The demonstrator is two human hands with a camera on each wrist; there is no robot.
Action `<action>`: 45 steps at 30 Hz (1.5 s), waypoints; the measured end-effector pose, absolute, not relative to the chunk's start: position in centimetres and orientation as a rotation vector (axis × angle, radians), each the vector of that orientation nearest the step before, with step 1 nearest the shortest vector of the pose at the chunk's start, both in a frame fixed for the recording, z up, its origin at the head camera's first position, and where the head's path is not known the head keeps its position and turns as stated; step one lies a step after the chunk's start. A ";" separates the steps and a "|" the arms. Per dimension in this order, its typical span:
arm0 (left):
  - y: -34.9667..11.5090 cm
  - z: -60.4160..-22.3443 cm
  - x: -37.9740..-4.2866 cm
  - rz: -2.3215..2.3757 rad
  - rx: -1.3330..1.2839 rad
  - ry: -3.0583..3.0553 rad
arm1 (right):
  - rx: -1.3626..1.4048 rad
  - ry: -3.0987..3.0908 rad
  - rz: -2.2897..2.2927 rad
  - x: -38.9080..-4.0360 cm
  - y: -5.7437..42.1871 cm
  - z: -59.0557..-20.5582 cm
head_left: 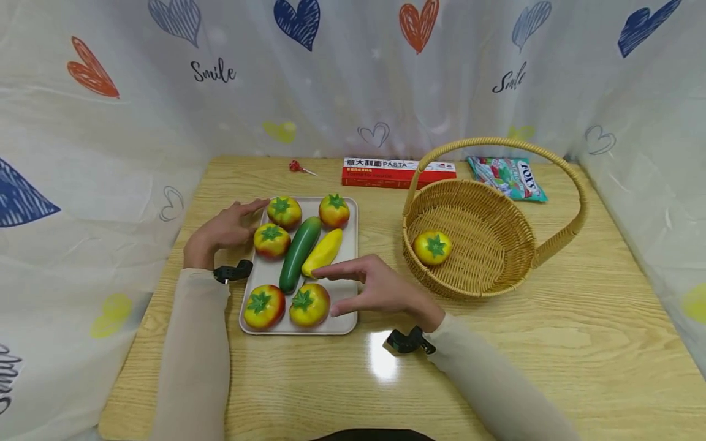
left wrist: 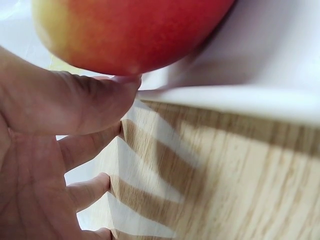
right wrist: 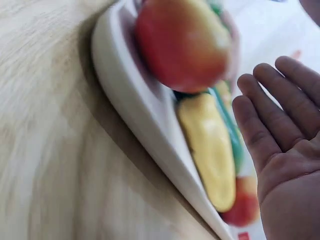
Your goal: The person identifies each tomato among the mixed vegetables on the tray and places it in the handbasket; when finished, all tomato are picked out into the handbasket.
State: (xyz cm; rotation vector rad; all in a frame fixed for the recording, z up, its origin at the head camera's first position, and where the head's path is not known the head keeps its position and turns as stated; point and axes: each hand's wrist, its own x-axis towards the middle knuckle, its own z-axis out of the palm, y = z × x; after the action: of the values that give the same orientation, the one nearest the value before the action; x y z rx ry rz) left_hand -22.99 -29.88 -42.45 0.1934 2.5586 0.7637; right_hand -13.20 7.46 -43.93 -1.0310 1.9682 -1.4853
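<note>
A pale tray (head_left: 346, 275) holds several red-and-yellow persimmons with green leafy tops, a green cucumber (head_left: 300, 254) and a yellow banana-like piece (head_left: 322, 252). My left hand (head_left: 226, 229) is at the tray's left edge, fingers extended. In the left wrist view its thumb is right at the underside of a red persimmon (left wrist: 135, 35), and its other fingertips reach the wood. Over the tray's right side, my right hand (head_left: 380, 285) has thumb and fingers spread, holding nothing. Its thumb tip is beside the front right persimmon (head_left: 310, 305); its index finger overlaps the banana-like piece's lower end.
To the right stands a wicker basket (head_left: 518, 245) with a tall arched handle and one persimmon (head_left: 432, 247) inside. Along the back lie a red lollipop (head_left: 296, 166), a pasta box (head_left: 375, 174) and a teal candy bag (head_left: 510, 177). A printed curtain (head_left: 353, 79) borders the table.
</note>
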 end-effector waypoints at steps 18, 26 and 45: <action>-29.8 -42.9 -23.0 0.748 0.222 2.574 | -1.077 2.035 -1.266 -12.9 6.5 -46.2; -29.7 -43.1 -23.2 0.742 0.224 2.576 | -1.066 2.067 -1.382 -11.4 11.0 -43.6; -29.7 -42.6 -23.0 0.713 0.225 2.593 | -0.511 2.747 -1.324 -9.6 28.0 -38.5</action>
State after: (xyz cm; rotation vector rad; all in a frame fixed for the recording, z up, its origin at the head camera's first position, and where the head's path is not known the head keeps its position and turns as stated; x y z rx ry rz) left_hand -22.97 -29.73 -42.58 0.2247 2.5927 0.7132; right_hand -9.65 28.04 -38.49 -0.5107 2.7468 -1.3239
